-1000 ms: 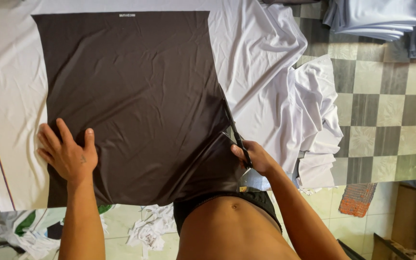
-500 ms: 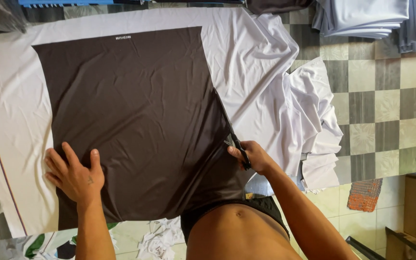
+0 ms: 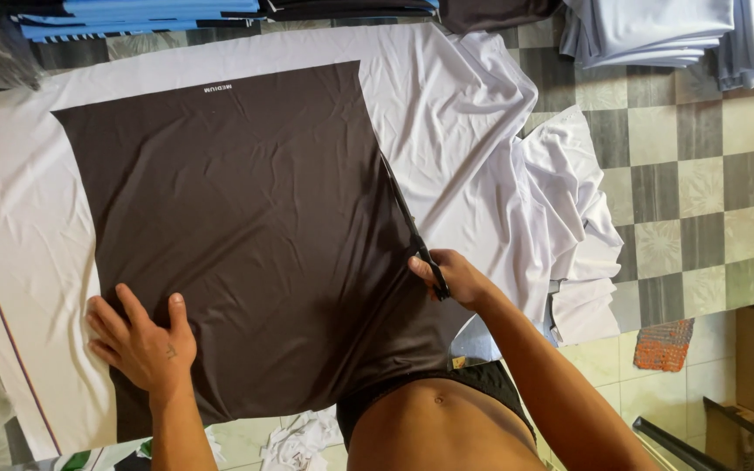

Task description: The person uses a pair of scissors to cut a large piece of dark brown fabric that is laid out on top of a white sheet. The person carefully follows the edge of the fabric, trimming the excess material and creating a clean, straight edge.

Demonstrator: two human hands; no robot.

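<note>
Gripping black scissors (image 3: 412,231) in the right hand (image 3: 451,279) along the right edge of a smooth dark brown fabric panel (image 3: 237,227) on white cloth (image 3: 447,113), the left hand (image 3: 141,344) presses flat, blade tips hard to distinguish.

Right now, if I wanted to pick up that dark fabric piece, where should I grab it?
Probably the far right corner of the dark fabric piece, from the right side. It lies flat on the white cloth; the left hand pins the near edge, and the right hand works scissors along the right edge.
</note>
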